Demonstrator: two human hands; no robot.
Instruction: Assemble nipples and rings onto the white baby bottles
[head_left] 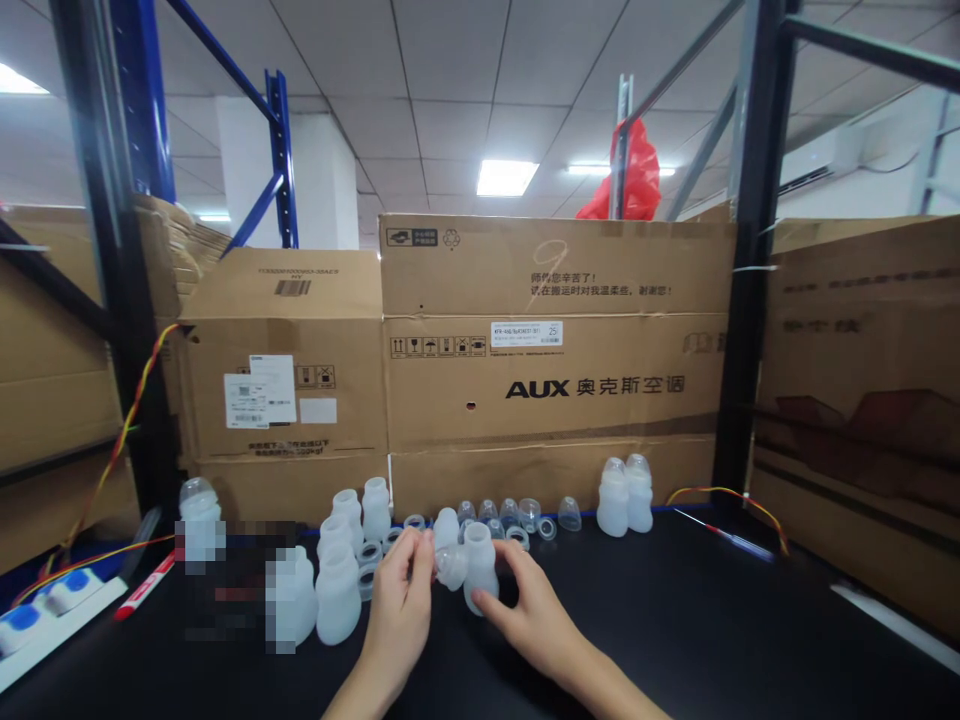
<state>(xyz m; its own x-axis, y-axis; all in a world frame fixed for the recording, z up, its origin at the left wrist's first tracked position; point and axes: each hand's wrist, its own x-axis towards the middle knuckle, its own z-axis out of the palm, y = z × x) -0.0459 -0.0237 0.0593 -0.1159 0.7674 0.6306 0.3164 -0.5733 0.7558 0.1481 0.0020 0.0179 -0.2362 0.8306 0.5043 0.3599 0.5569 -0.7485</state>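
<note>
1. A wall of cardboard boxes (555, 350) fills the back of the view from nine to three o'clock, with the AUX-printed carton the widest of them, and dark rack posts (750, 250) stand at either side.
2. The black worktop (750, 640) spreads across the lower half, from the boxes toward six o'clock.
3. The person's left hand (401, 610) comes up from six o'clock, with its fingertips closed in a pinch on a small translucent cap (452, 566).
4. The right hand (529, 610) sits just toward four o'clock of it, its thumb and fingers curled around the lower body of a white plastic bottle (480, 565). The bottle stands near the middle of the worktop, with the cap touching its neck side.
5. More empty white bottles (337, 590) cluster at nine o'clock of the hands, and a capped pair (626, 495) stands at one o'clock, well apart.
6. Loose clear caps and rings (517, 515) lie in a row at twelve o'clock, just behind the held bottle.
7. A red marker (146, 585) lies at nine o'clock near the table's edge.
8. The bottle looks light, hollow and slightly squeezable, with a smooth and perhaps slippery skin, so the waisted lower body seems the sound place to grip. The cap is small and thin and is best pinched by its rim.
</note>
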